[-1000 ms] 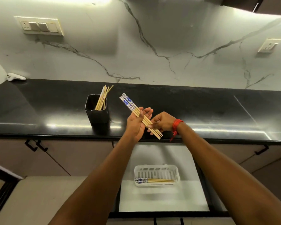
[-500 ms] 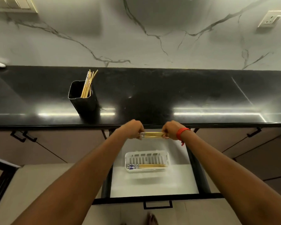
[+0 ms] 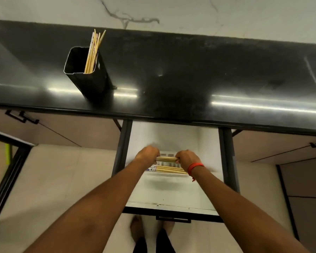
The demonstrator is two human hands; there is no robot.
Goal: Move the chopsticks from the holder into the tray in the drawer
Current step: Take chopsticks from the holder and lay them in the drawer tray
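My left hand point(image 3: 148, 153) and my right hand point(image 3: 186, 159) each grip one end of a bundle of wooden chopsticks point(image 3: 166, 159), held level just above the white slotted tray point(image 3: 166, 174) in the open drawer point(image 3: 171, 205). More chopsticks with blue-patterned ends point(image 3: 164, 169) lie along the tray's near side. A black rectangular holder point(image 3: 88, 77) stands on the black countertop point(image 3: 190, 73) at the left, with several chopsticks point(image 3: 93, 52) leaning in its right corner.
The drawer's black side rails point(image 3: 122, 147) flank the tray. Closed cabinet fronts with black handles point(image 3: 22, 116) sit left and right. My feet point(image 3: 137, 229) stand on the floor below the drawer front. A marble wall point(image 3: 171, 11) backs the counter.
Both hands have carried the chopstick bundle down from above the counter's edge to just over the tray in the drawer, turning it level. My view has tilted downward.
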